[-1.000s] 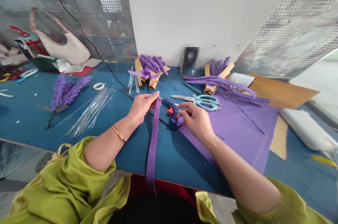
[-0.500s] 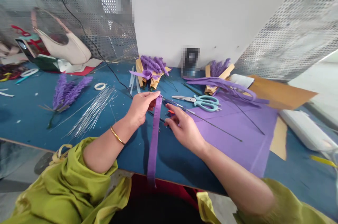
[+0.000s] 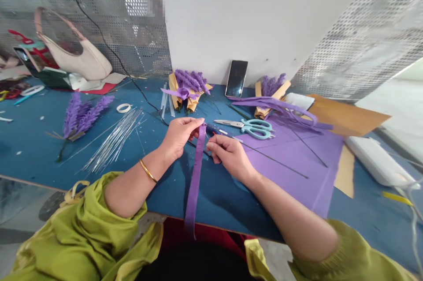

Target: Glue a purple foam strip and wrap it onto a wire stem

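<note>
My left hand [image 3: 180, 137] pinches the top end of a long purple strip [image 3: 195, 175] between thumb and fingers. The strip hangs down past the table's front edge. Just right of it is my right hand [image 3: 229, 154], its fingertips pressed together close to the strip; whatever they hold is too small to make out. Behind the hands lies a dark tool, mostly hidden. Scissors with light blue handles [image 3: 257, 129] rest beyond my right hand, blades pointing left. A dark thin stem [image 3: 274, 160] reaches out to the right over a purple sheet [image 3: 297, 162].
On the left lie purple lavender-like flowers [image 3: 79, 115], a bundle of silvery wires [image 3: 114, 140] and a roll of tape [image 3: 123, 108]. Wrapped purple bunches [image 3: 190, 89] and a phone [image 3: 236, 79] stand at the back. At right lies a white box-shaped device [image 3: 380, 162].
My right hand's fingers have gone from spread to pinched together, and that hand sits near the strip. The left hand keeps its hold on the strip. The view has shifted slightly.
</note>
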The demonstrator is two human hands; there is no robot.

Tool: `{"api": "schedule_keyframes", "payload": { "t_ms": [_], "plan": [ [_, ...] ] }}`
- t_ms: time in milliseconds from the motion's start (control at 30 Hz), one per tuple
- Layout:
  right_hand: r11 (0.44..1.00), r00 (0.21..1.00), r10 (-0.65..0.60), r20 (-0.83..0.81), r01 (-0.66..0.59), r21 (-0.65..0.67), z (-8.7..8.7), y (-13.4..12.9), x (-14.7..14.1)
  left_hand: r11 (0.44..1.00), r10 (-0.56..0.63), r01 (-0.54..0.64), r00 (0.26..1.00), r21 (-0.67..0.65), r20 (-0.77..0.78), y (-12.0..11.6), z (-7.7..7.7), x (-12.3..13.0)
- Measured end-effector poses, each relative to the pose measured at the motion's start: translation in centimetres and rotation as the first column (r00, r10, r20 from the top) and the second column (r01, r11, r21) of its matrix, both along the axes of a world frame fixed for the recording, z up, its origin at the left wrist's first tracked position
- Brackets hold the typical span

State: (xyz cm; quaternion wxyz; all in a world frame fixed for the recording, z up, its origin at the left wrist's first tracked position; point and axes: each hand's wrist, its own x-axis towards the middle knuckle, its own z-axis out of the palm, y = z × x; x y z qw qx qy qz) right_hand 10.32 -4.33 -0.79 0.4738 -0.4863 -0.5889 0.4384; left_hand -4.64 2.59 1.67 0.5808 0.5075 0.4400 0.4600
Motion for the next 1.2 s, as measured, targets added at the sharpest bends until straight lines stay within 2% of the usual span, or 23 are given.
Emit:
{"api": "schedule_keyframes", "payload": {
  "t_ms": [100, 167, 200, 267, 300, 333, 367, 400, 433, 467, 533, 567, 633, 733, 800, 867, 900, 933, 967, 1000, 1067, 1133, 1200],
  "plan": [
    [0.988, 0.989, 0.087, 0.117, -0.101, 0.119, 0.8, -1.2, 0.6, 0.998, 0.064, -0.064, 0.998, -0.017, -0.019, 0.7, -0.4, 0.0],
    [0.939, 0.947, 0.3, 0.116, -0.314, 0.138, 2.0, -2.2, 1.6, 0.995, 0.097, -0.099, 0.994, -0.033, -0.042, 1.2, -0.7, -0.1],
    [0.886, 0.891, 0.446, 0.09, -0.453, 0.095, 2.8, -2.7, 2.3, 0.993, 0.111, -0.113, 0.992, -0.038, -0.055, 1.5, -0.9, -0.1],
    [0.666, 0.666, 0.746, 0.008, -0.745, -0.031, 4.3, -3.4, 3.9, 0.989, 0.134, -0.139, 0.987, -0.045, -0.086, 1.9, -1.3, -0.2],
    [0.565, 0.568, 0.822, -0.024, -0.821, -0.082, 4.9, -3.6, 4.8, 0.988, 0.145, -0.15, 0.984, -0.045, -0.106, 2.1, -1.4, -0.2],
    [0.542, 0.545, 0.833, -0.093, -0.839, -0.057, 5.3, -3.6, 5.5, 0.986, 0.153, -0.159, 0.98, -0.042, -0.129, 2.3, -1.6, -0.3],
    [0.591, 0.582, 0.795, -0.171, -0.806, 0.008, 5.4, -3.5, 6.1, 0.986, 0.157, -0.165, 0.975, -0.037, -0.155, 2.5, -1.8, -0.3],
    [0.711, 0.68, 0.694, -0.236, -0.698, 0.079, 5.4, -3.3, 6.5, 0.986, 0.158, -0.166, 0.97, -0.031, -0.185, 2.7, -1.9, -0.3],
    [0.837, 0.781, 0.544, -0.306, -0.531, 0.134, 5.2, -3.0, 6.7, 0.986, 0.154, -0.163, 0.963, -0.022, -0.219, 2.9, -2.1, -0.4],
    [0.927, 0.852, 0.374, -0.366, -0.348, 0.14, 4.9, -2.5, 6.7, 0.988, 0.146, -0.155, 0.955, -0.011, -0.258, 3.1, -2.3, -0.4],
    [0.994, 0.904, 0.106, -0.415, -0.091, 0.057, 4.1, -1.6, 6.4, 0.992, 0.127, -0.127, 0.931, 0.022, -0.343, 3.5, -2.6, -0.6],
    [0.999, 0.91, 0.031, -0.413, -0.034, 0.001, 3.7, -1.3, 6.1, 0.993, 0.119, -0.109, 0.913, 0.048, -0.39, 3.7, -2.7, -0.8],
    [0.997, 0.918, -0.025, -0.396, -0.007, -0.079, 3.0, -0.7, 5.7, 0.991, 0.121, -0.075, 0.863, 0.112, -0.49, 3.9, -2.7, -1.1],
    [0.99, 0.926, -0.009, -0.378, -0.045, -0.135, 2.3, -0.5, 5.3, 0.975, 0.177, -0.048, 0.76, 0.217, -0.626, 3.9, -2.3, -1.5],
    [0.987, 0.928, 0.003, -0.373, -0.061, -0.146, 2.1, -0.6, 5.2, 0.937, 0.292, -0.062, 0.682, 0.345, -0.67, 3.3, -1.6, -1.6],
    [0.988, 0.928, 0.001, -0.372, -0.059, -0.144, 2.0, -0.6, 5.1, 0.757, 0.552, 0.007, 0.527, 0.653, -0.646, 2.2, -0.8, -1.4],
    [0.989, 0.927, -0.003, -0.374, -0.053, -0.14, 2.0, -0.7, 5.1, 0.656, 0.626, 0.033, 0.533, 0.754, -0.568, 1.5, -0.4, -1.2],
    [0.99, 0.926, -0.01, -0.377, -0.044, -0.135, 1.9, -0.7, 5.0, 0.565, 0.65, 0.038, 0.596, 0.824, -0.472, 0.7, -0.1, -1.0],
    [0.991, 0.926, -0.019, -0.378, -0.032, -0.129, 1.9, -0.7, 4.9, 0.514, 0.611, 0.034, 0.687, 0.857, -0.394, -0.1, 0.2, -0.7],
    [0.992, 0.927, -0.03, -0.374, -0.018, -0.123, 1.9, -0.7, 4.7, 0.524, 0.513, 0.037, 0.783, 0.851, -0.35, -0.9, 0.3, -0.4],
    [0.993, 0.934, -0.047, -0.355, 0.007, -0.114, 1.8, -0.8, 4.4, 0.635, 0.215, 0.132, 0.916, 0.761, -0.338, -2.3, 0.4, 0.3],
    [0.993, 0.941, -0.068, -0.33, 0.032, -0.112, 1.7, -0.9, 4.0, 0.727, 0.03, 0.202, 0.945, 0.656, -0.325, -3.3, 0.3, 0.8],
    [0.992, 0.949, -0.086, -0.303, 0.053, -0.115, 1.6, -1.1, 3.7, 0.787, -0.036, 0.225, 0.946, 0.575, -0.321, -3.8, 0.1, 1.1]
  ]
}}
